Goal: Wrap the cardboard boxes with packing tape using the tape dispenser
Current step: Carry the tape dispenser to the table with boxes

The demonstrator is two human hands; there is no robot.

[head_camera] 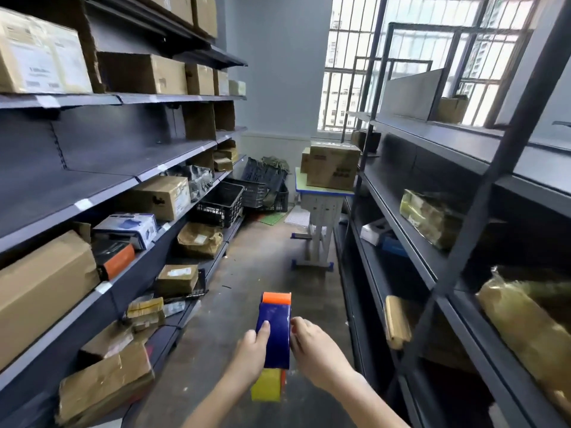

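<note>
Black crate (221,205), left of centre at the foot of the left shelves (102,177): its inside was too dark for me to tell what it held. More crates were stacked behind it, one with green cloth on top. The left shelves carried brown cartons, a white and blue carton and some crushed parcels. The right shelves (432,168) held wrapped parcels (429,217) in yellowish film.

The cardboard boxes (333,165) sat on the small worktop (321,190) at centre frame, under the barred window, well apart from me.

The tape dispenser (274,335) was at lower centre, above the floor (265,261), its orange end pointing away and its yellow handle towards me. My left hand (251,350) reached in from below, thumb laid on the blue side and fingers curled round it. My right hand (315,350) came in from the lower right, its fingers (298,322) bent and clamped against the dispenser's right edge. Both forearms were bare and angled towards each other.
</note>
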